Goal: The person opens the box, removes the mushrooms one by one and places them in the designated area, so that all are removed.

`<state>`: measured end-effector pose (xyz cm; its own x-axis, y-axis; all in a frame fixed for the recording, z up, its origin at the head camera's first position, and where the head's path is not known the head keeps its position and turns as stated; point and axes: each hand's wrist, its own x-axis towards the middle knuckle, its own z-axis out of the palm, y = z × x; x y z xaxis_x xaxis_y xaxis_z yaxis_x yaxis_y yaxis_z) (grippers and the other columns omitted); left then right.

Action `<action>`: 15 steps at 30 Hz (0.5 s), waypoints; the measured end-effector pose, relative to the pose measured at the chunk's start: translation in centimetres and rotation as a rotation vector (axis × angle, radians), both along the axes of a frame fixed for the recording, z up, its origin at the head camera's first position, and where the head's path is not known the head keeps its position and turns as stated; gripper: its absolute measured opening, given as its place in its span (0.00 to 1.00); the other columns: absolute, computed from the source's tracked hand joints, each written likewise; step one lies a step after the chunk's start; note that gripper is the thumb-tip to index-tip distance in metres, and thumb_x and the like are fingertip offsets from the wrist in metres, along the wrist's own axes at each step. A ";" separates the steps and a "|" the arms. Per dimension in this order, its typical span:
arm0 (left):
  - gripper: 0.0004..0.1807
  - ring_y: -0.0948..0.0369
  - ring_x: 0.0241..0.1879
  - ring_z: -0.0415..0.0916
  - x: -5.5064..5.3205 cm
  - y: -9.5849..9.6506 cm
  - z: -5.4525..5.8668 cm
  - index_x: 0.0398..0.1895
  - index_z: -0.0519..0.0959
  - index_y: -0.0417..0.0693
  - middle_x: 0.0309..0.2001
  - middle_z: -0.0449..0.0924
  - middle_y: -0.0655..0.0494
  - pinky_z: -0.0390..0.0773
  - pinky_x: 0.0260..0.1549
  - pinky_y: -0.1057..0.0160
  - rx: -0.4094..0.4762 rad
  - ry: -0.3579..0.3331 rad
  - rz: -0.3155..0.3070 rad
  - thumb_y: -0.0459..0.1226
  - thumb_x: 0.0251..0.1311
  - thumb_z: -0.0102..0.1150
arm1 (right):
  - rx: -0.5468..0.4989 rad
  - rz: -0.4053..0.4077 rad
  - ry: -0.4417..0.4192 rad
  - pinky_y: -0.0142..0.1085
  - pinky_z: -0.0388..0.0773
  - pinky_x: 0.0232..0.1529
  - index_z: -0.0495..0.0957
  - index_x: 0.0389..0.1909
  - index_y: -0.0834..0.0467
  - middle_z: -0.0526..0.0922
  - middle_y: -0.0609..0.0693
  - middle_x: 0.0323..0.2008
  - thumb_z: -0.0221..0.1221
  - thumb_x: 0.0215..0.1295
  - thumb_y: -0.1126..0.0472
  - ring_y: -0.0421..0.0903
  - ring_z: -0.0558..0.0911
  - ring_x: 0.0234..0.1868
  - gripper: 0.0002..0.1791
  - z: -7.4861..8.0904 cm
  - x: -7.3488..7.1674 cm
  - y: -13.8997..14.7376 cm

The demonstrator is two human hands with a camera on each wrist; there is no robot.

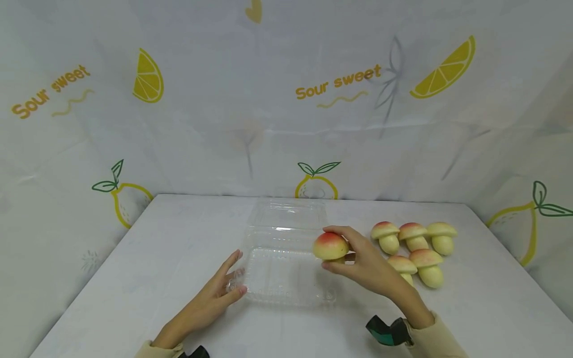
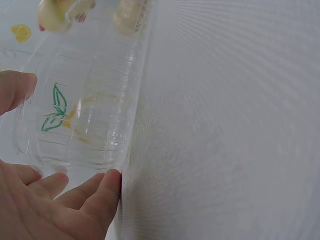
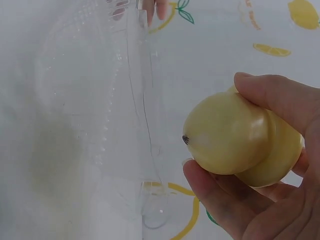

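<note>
A toy mushroom [image 1: 330, 246] with a red-and-yellow cap is held by my right hand [image 1: 369, 263], thumb and fingers around it, above the right side of a clear plastic clamshell box [image 1: 286, 293]. In the right wrist view, the rounded pale yellow stem [image 3: 220, 137] faces the camera. The box stands with its lid [image 1: 288, 214] folded back. At its left end my left hand [image 1: 212, 293] holds the wall and rim between thumb and fingers. The left wrist view has the thumb [image 2: 17, 90] at one edge and the fingers below.
To the right of the box, several more toy mushrooms [image 1: 429, 271] lie in two rows on the white table [image 1: 156, 268]. A white cloth [image 1: 201, 124] printed with lemons hangs behind the table and along its sides.
</note>
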<state>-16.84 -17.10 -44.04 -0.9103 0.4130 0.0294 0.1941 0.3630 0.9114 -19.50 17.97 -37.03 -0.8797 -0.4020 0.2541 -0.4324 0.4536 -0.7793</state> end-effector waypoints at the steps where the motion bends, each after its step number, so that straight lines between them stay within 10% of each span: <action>1: 0.44 0.32 0.75 0.49 0.0 0.0 0.0 0.81 0.38 0.50 0.81 0.37 0.43 0.64 0.65 0.32 0.001 0.000 0.000 0.41 0.72 0.53 | 0.005 -0.008 -0.002 0.31 0.84 0.47 0.67 0.67 0.59 0.77 0.55 0.59 0.72 0.57 0.56 0.43 0.82 0.51 0.38 0.0 0.1 0.2; 15: 0.44 0.32 0.74 0.49 -0.1 0.0 -0.1 0.81 0.37 0.49 0.81 0.37 0.43 0.63 0.65 0.32 -0.002 -0.001 0.006 0.41 0.72 0.53 | 0.035 -0.070 0.025 0.32 0.84 0.46 0.68 0.67 0.57 0.78 0.55 0.58 0.71 0.58 0.53 0.41 0.83 0.51 0.37 0.2 0.9 2.5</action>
<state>-16.89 -17.06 -44.13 -0.9129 0.4073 0.0275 0.1908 0.3661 0.9108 -18.58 20.49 -36.83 -0.8996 -0.3486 0.2630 -0.4176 0.5105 -0.7517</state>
